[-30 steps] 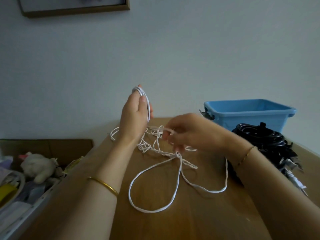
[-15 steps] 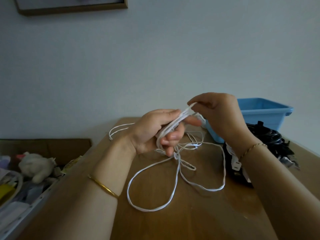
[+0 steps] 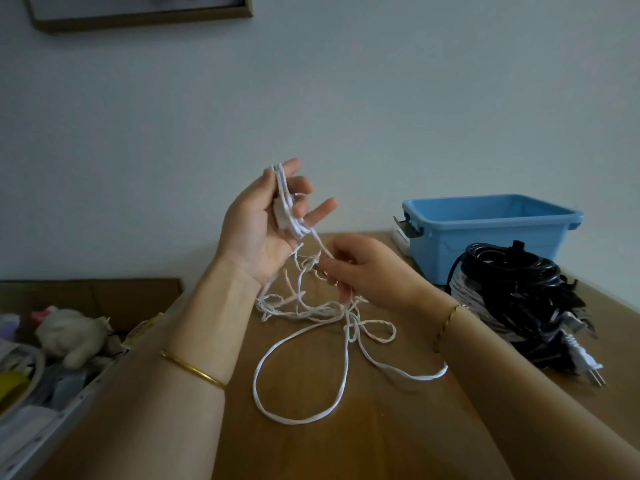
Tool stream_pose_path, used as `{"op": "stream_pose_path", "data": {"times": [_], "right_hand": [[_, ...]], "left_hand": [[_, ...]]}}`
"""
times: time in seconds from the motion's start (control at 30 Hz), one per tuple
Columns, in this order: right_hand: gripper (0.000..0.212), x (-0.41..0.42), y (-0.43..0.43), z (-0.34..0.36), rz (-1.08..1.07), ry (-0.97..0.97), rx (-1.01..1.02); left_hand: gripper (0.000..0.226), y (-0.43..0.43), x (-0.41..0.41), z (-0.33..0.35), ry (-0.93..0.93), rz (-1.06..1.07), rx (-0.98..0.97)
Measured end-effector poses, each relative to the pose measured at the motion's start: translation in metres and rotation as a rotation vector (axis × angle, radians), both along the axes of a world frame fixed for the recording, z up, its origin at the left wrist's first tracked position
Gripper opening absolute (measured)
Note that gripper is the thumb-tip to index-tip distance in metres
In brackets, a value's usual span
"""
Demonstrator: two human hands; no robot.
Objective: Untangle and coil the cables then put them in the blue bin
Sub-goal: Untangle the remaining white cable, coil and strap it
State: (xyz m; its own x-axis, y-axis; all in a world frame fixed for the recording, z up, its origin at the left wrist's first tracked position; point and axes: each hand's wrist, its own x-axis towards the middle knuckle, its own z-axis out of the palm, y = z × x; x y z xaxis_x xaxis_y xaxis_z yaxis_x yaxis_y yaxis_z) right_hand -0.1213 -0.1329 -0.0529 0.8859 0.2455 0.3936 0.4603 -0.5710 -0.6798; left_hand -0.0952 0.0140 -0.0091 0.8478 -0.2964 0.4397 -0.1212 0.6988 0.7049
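One thin white cable (image 3: 298, 421), flat and limp, lies tangled at the tabletop's (image 3: 346, 455) centre. Several turns loop over the left hand's (image 3: 258, 230) fingers (image 3: 322, 206), thumb clamping them; the right hand (image 3: 362, 268), at 4 o'clock of it, pinches the strand leaving that coil. One blue plastic bin (image 3: 485, 240) stands at 2 o'clock, beside a glossy black cable heap (image 3: 512, 282), perhaps several cords.

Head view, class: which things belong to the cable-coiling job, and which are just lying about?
Job: white cable, black cables, blue bin.
Lying about: soft toy, cardboard box, picture frame.
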Motion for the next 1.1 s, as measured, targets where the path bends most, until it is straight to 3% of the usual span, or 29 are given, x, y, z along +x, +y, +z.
{"op": "stream_pose_path", "data": {"times": [0.07, 0.17, 0.23, 0.3, 0.43, 0.6, 0.73, 0.83, 0.97, 1.03, 1.1], "right_hand": [[0.016, -0.002, -0.002, -0.002, 0.121, 0.153, -0.022], [0.018, -0.005, -0.005, -0.006, 0.317, 0.276, 0.167], [0.019, -0.006, -0.004, -0.005, 0.353, 0.333, 0.298], [0.020, -0.007, -0.003, -0.002, 0.303, 0.383, 0.239], [0.016, -0.015, -0.001, 0.018, 0.127, 0.232, -0.209], [0.010, -0.029, -0.007, 0.043, -0.102, -0.063, -0.291], [0.014, -0.024, -0.020, 0.049, -0.346, -0.373, -0.330], [0.007, -0.017, -0.036, 0.044, -0.447, -0.515, -0.267], [0.011, -0.001, -0.043, 0.025, -0.462, -0.570, -0.228], [0.012, 0.006, -0.048, 0.017, -0.494, -0.530, -0.224], [0.010, 0.010, -0.055, 0.011, -0.511, -0.467, -0.182]], "left_hand": [[0.032, 0.004, 0.001, 0.003, -0.035, 0.105, -0.025], [0.034, 0.016, 0.007, 0.003, -0.044, 0.275, 0.021], [0.034, 0.023, 0.011, 0.001, -0.029, 0.364, 0.072], [0.028, 0.025, 0.015, -0.002, -0.026, 0.435, 0.119], [0.024, 0.020, 0.019, -0.009, -0.069, 0.614, 0.346], [0.034, 0.006, 0.010, -0.016, -0.305, 0.725, 0.903], [0.043, -0.004, 0.000, -0.015, -0.472, 0.536, 1.248], [0.041, -0.007, -0.009, -0.012, -0.348, 0.175, 1.095], [0.058, -0.009, -0.011, -0.013, -0.204, -0.305, 0.833], [0.057, -0.007, -0.010, -0.012, -0.193, -0.356, 0.711], [0.050, -0.003, -0.006, -0.009, -0.138, -0.278, 0.627]]}}
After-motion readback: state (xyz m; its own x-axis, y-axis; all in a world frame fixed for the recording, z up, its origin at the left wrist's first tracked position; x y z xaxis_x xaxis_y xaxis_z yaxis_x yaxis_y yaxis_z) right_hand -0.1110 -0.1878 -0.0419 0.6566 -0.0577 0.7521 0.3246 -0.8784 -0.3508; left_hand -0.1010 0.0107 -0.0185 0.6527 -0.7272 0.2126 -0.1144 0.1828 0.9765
